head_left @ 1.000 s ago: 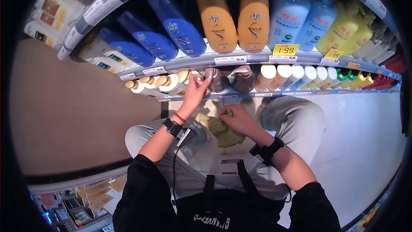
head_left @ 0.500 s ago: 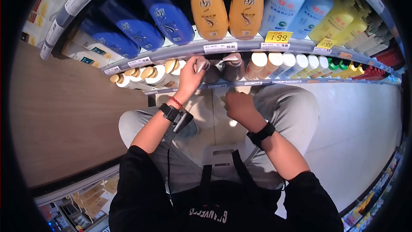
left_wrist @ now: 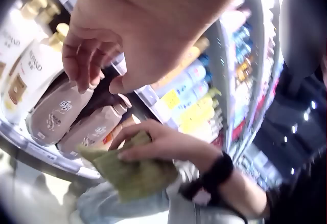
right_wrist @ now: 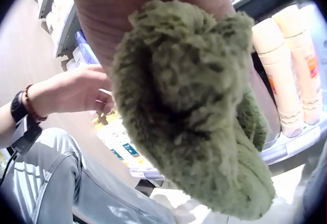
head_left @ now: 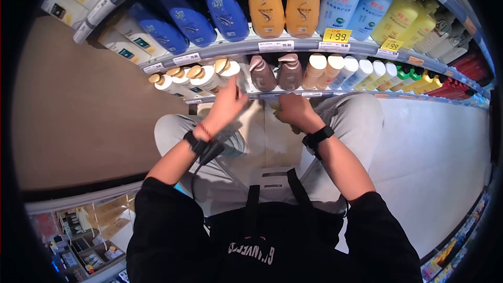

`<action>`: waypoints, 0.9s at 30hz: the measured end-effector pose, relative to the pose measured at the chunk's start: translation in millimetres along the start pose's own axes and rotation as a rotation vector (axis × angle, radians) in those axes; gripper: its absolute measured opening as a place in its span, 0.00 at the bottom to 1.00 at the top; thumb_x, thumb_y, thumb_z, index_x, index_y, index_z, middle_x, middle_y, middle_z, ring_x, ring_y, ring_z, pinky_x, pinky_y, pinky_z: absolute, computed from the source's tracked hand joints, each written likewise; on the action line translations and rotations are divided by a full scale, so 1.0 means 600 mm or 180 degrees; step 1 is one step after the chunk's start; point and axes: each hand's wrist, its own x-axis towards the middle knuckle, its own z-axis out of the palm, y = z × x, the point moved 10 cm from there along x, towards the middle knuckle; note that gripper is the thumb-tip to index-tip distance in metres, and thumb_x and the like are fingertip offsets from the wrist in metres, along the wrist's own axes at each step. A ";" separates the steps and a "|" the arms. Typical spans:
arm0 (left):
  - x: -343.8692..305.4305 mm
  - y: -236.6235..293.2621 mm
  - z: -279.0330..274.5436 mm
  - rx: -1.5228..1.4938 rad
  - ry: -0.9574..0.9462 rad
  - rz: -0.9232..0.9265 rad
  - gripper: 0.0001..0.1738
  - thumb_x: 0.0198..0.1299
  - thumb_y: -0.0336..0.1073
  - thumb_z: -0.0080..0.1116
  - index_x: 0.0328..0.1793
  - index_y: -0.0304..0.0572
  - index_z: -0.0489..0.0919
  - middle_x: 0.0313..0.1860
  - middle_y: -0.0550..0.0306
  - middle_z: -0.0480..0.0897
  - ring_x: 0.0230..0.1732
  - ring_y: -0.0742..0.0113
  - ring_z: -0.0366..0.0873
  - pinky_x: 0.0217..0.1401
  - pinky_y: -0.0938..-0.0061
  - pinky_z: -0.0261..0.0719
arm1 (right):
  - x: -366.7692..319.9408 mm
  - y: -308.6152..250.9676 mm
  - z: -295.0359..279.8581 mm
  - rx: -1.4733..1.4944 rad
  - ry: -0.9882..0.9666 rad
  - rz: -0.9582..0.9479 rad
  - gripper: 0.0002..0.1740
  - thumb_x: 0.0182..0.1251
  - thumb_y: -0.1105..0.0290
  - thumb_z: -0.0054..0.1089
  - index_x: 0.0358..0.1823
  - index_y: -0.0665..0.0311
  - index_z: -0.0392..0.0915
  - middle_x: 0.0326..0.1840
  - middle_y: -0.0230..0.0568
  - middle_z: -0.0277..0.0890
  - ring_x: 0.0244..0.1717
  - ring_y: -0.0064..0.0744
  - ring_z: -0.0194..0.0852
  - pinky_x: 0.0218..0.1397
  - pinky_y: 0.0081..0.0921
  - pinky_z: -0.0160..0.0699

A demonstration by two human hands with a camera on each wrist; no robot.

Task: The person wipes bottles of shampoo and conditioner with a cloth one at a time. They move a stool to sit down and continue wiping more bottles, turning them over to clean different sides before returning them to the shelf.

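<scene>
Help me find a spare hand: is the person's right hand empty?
No, the right hand grips a green cloth, which spreads out below its fingers.

Left hand (head_left: 224, 106) blurred from above, fingers (head_left: 232, 88) seemingly indistinct.

**Open from the front, tight overhead**

Between the two knees (head_left: 361, 118), above the floor (head_left: 267, 149), a hand could pass up to the lower shelf (head_left: 335, 93). The upper shelf (head_left: 238, 49) limits access from above. Only a narrow gap parts the two brown pump bottles (head_left: 263, 76); white pump bottles (head_left: 205, 79) crowd the left, pale capped bottles (head_left: 315, 73) the right. The cloth (left_wrist: 135, 170) hangs into the front space below the right hand (head_left: 295, 110).
</scene>
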 end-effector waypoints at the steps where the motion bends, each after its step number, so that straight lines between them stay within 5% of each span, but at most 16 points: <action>1: -0.045 0.030 -0.006 0.0372 -0.0247 0.0144 0.23 0.53 0.34 0.54 0.54 0.29 0.67 0.25 0.49 0.78 0.27 0.53 0.78 0.30 0.63 0.74 | -0.006 -0.007 -0.005 0.0056 0.0095 -0.0089 0.11 0.48 0.67 0.57 0.30 0.66 0.80 0.32 0.53 0.79 0.37 0.49 0.79 0.40 0.39 0.78; 3: -0.171 0.113 0.016 0.1566 -0.0704 0.1749 0.14 0.48 0.32 0.57 0.42 0.37 0.75 0.24 0.52 0.73 0.28 0.52 0.74 0.32 0.64 0.72 | -0.016 -0.019 -0.016 0.0170 0.0286 -0.0273 0.11 0.47 0.66 0.57 0.28 0.67 0.79 0.31 0.53 0.79 0.36 0.50 0.79 0.39 0.39 0.78; 5: -0.325 0.158 0.041 0.1472 -0.1674 0.2734 0.05 0.43 0.33 0.55 0.25 0.41 0.73 0.24 0.58 0.71 0.30 0.59 0.72 0.33 0.67 0.72 | -0.023 -0.030 -0.020 0.0259 0.0511 -0.0461 0.11 0.46 0.66 0.57 0.27 0.67 0.78 0.30 0.53 0.77 0.34 0.51 0.78 0.38 0.40 0.77; 7: -0.466 0.164 0.050 0.1183 -0.2302 0.3018 0.13 0.45 0.33 0.55 0.39 0.39 0.76 0.28 0.59 0.71 0.33 0.61 0.72 0.38 0.66 0.71 | -0.036 -0.052 -0.034 0.0283 0.0595 -0.0659 0.11 0.46 0.66 0.58 0.26 0.67 0.78 0.29 0.53 0.77 0.33 0.52 0.77 0.38 0.40 0.76; 11: -0.604 0.186 0.028 0.0050 -0.3291 0.1727 0.32 0.48 0.30 0.52 0.63 0.33 0.65 0.49 0.47 0.70 0.50 0.56 0.70 0.53 0.67 0.70 | -0.036 -0.070 -0.026 0.0312 0.0733 -0.0956 0.12 0.46 0.65 0.58 0.28 0.66 0.75 0.30 0.53 0.75 0.34 0.53 0.76 0.38 0.41 0.75; 12: -0.605 0.184 0.019 -0.0271 -0.3114 0.1199 0.33 0.51 0.27 0.49 0.67 0.32 0.60 0.60 0.46 0.66 0.59 0.54 0.65 0.61 0.66 0.67 | -0.038 -0.076 -0.027 0.0333 0.0675 -0.0983 0.12 0.47 0.64 0.59 0.29 0.66 0.74 0.30 0.53 0.75 0.34 0.53 0.75 0.38 0.41 0.75; 18: -0.639 0.170 0.028 -0.0528 -0.3251 0.0487 0.35 0.54 0.24 0.46 0.71 0.34 0.53 0.69 0.47 0.58 0.68 0.51 0.56 0.68 0.65 0.62 | -0.043 -0.094 -0.018 0.0355 0.0363 -0.0950 0.13 0.50 0.64 0.60 0.31 0.67 0.75 0.31 0.53 0.76 0.36 0.53 0.76 0.39 0.40 0.75; 21: -0.660 0.156 0.036 -0.0599 -0.3333 0.0503 0.36 0.54 0.23 0.45 0.72 0.37 0.52 0.70 0.48 0.56 0.70 0.49 0.53 0.69 0.64 0.61 | -0.049 -0.093 -0.019 0.0311 0.0248 -0.0918 0.13 0.50 0.64 0.60 0.31 0.67 0.76 0.31 0.52 0.77 0.37 0.51 0.77 0.39 0.40 0.75; 24: -0.669 0.156 0.036 0.0196 -0.2836 0.1534 0.34 0.55 0.24 0.46 0.70 0.39 0.55 0.71 0.50 0.56 0.71 0.48 0.50 0.69 0.65 0.63 | -0.053 -0.094 -0.026 0.0298 0.0318 -0.0868 0.13 0.50 0.64 0.60 0.31 0.67 0.77 0.30 0.52 0.77 0.37 0.50 0.77 0.39 0.40 0.75; 27: -0.660 0.145 0.055 -0.0732 -0.3069 0.0951 0.29 0.56 0.25 0.46 0.66 0.37 0.58 0.70 0.49 0.55 0.72 0.47 0.47 0.68 0.65 0.65 | -0.056 -0.094 -0.032 0.0320 0.0360 -0.0883 0.12 0.50 0.64 0.60 0.31 0.67 0.77 0.30 0.52 0.77 0.37 0.50 0.77 0.40 0.40 0.75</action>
